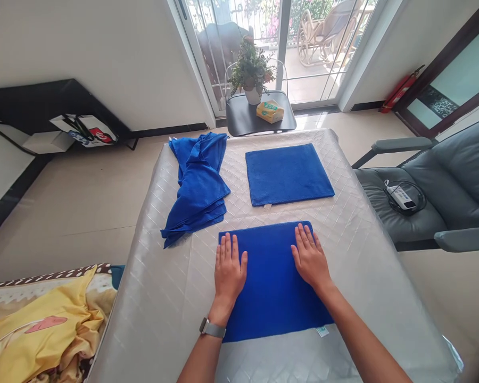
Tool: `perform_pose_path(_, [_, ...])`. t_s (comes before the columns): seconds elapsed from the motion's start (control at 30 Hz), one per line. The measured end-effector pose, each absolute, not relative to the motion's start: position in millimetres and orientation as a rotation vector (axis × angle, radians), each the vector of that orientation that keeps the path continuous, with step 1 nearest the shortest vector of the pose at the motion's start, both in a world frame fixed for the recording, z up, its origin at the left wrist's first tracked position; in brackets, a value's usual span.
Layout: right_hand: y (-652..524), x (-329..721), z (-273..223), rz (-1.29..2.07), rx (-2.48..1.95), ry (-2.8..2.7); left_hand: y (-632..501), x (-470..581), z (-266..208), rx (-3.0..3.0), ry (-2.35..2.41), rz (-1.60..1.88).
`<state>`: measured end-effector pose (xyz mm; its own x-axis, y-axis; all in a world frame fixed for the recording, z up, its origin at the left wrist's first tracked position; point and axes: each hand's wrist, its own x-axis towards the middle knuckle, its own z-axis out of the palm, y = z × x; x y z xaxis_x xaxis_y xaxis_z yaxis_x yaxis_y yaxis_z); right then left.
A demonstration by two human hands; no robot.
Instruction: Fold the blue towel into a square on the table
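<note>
A blue cloth (273, 287) lies spread flat near the front of the covered table, a small white tag at its lower right edge. My left hand (230, 268) rests flat on its left side, fingers stretched toward the upper left corner. On the right side, my right hand (310, 258) lies flat near the upper right corner, fingers extended. Just beyond is a second blue cloth (289, 173), flat and rectangular. A crumpled pile of blue cloths (199, 181) sits at the far left of the table.
The table has a silvery quilted cover (175, 287). Past its far edge stands a black chair (239, 119) with a potted plant (251, 72) and a tissue pack (270, 111). A grey armchair (443, 181) is at right, yellow fabric (43, 324) at lower left.
</note>
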<state>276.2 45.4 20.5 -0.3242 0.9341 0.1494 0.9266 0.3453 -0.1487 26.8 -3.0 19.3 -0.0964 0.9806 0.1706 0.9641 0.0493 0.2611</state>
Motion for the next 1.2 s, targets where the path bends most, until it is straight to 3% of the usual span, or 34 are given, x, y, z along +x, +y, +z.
perform_pose_path(0.27, [-25.5, 192.2, 18.3, 0.295, -1.433, -2.549, -79.4, 37.3, 10.5, 2.079, 2.163, 0.366])
perform_pose_path(0.67, [-9.8, 290.7, 7.3, 0.056, -1.764, -2.455, -83.3, 35.3, 10.5, 2.033, 2.187, 0.367])
perform_pose_path(1.2, [-3.6, 295.1, 14.9, 0.085, -1.746, -2.482, -84.2, 35.4, 9.3, 2.018, 2.176, 0.391])
